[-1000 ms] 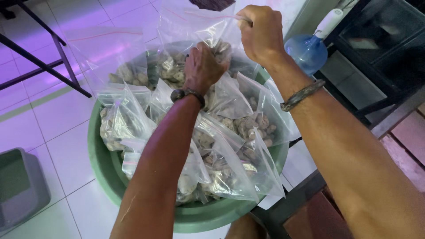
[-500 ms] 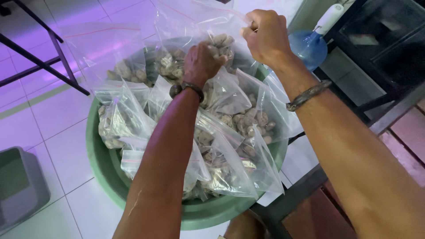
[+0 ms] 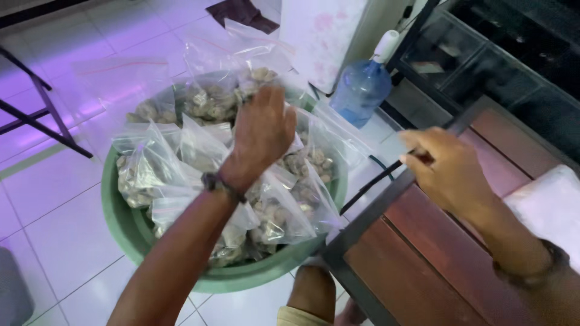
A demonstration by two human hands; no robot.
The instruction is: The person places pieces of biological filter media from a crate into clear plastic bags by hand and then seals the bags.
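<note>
A: Change since half a second ago: the right hand (image 3: 450,172) has left the bags. It was up above the tub pinching the top of a clear bag; now it is off to the side, over the edge of the red-brown counter (image 3: 423,241).

B: Its grip?

A: Fingers curled together, thumb against them. Something thin and dark seems to sit at the fingertips, near a black cable (image 3: 368,187) that runs down beside the counter's edge. Cannot tell whether it pinches that or nothing at all.

B: And the left hand (image 3: 263,133)?

A: Earlier it was bunched low among the bags. Now lifted, fingers spread and blurred with motion, holding nothing, hovering just above the pile.

B: So the bag they both worked on?

A: Let go by both. It lies with the other clear bags (image 3: 199,102) of pale lumpy pieces heaped in the green tub (image 3: 121,223) on the white tiled floor; I cannot single it out from its neighbours.

B: Reading?

A: My judgement: that bag is done with and dropped in place, and the hands have parted.

B: Surroundings?

A: Blue water bottle (image 3: 362,90) just beyond the tub; a knee (image 3: 311,293) shows below the rim.
</note>
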